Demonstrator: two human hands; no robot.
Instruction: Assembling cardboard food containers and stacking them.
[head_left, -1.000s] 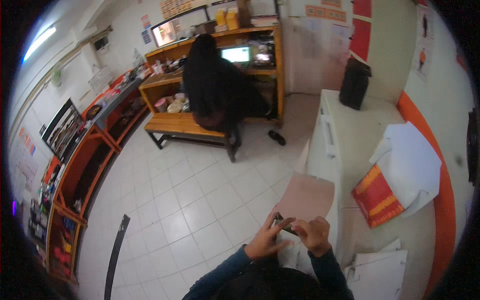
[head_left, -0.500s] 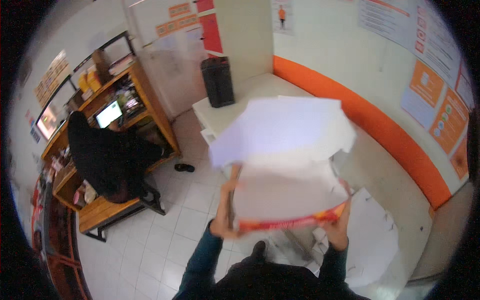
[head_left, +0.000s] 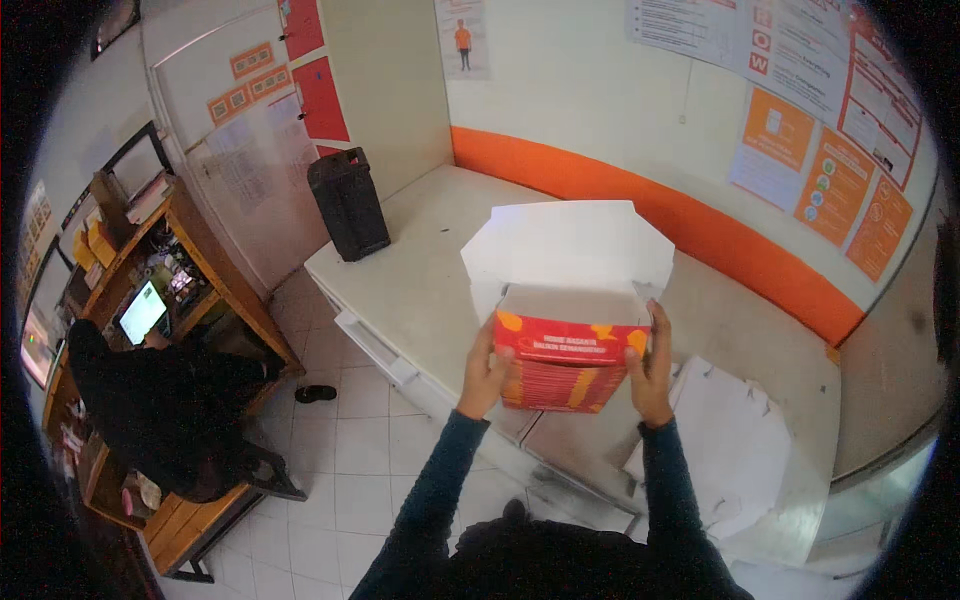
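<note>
A red and yellow cardboard box (head_left: 570, 340) with a white inside is between my hands. Its broad white lid flap (head_left: 570, 245) stands raised at the far side. My left hand (head_left: 486, 376) is closed on the box's left side, fingers partly hidden behind it. On the right side my right hand (head_left: 651, 372) grips it, thumb on the front wall. Directly under the front wall show many thin red and yellow layered edges (head_left: 562, 387), like a stack of nested boxes; whether the held box touches them I cannot tell.
White flattened cardboard sheets (head_left: 735, 440) lie on the pale counter (head_left: 430, 290), right of my right forearm. A black speaker-like box (head_left: 348, 205) stands at its far left. Another person (head_left: 165, 410) in dark clothes sits at a wooden desk (head_left: 232, 290) with a lit screen (head_left: 144, 312).
The box has tilted so its red front faces me more, and the layered red edges beneath now show. My view has turned to the right. Both hands keep hold.
</note>
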